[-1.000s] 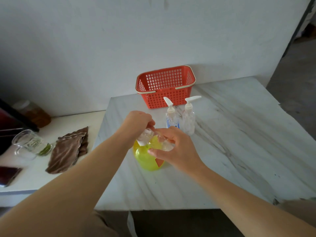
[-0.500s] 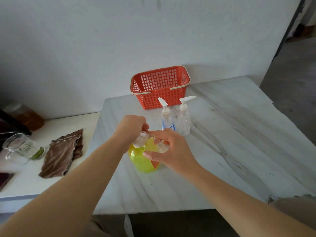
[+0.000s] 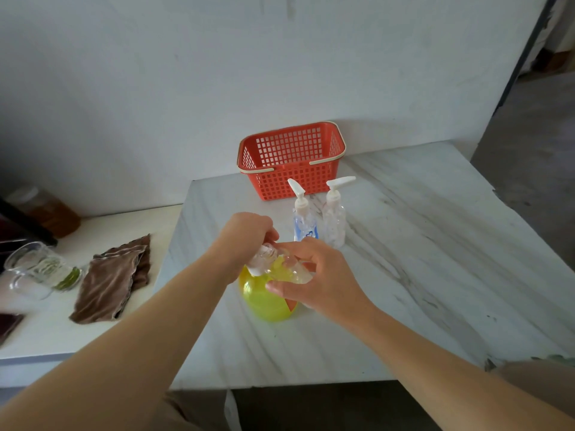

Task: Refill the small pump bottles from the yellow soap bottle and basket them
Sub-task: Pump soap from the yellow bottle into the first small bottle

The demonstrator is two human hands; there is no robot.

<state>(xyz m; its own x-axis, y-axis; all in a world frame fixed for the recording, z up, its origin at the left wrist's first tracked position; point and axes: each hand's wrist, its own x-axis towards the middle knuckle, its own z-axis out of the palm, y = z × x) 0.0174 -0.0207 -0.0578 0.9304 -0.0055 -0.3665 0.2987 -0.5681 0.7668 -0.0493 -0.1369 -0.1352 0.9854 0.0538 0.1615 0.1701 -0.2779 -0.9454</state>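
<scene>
Two pump bottles [image 3: 334, 223] stand beside the red basket [image 3: 292, 178]; left hand [image 3: 245, 234] and right hand [image 3: 323, 279] grip a clear bottle [image 3: 292, 270] over the yellow soap bottle [image 3: 264, 301].

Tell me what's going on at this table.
A person holds a small clear bottle just above the yellow soap bottle, which stands on the table. The left hand grips its top end and the right hand grips its body; whether the top is being turned cannot be told. A blue-labelled pump bottle and a plain pump bottle stand upright in front of the red basket, not in it.
</scene>
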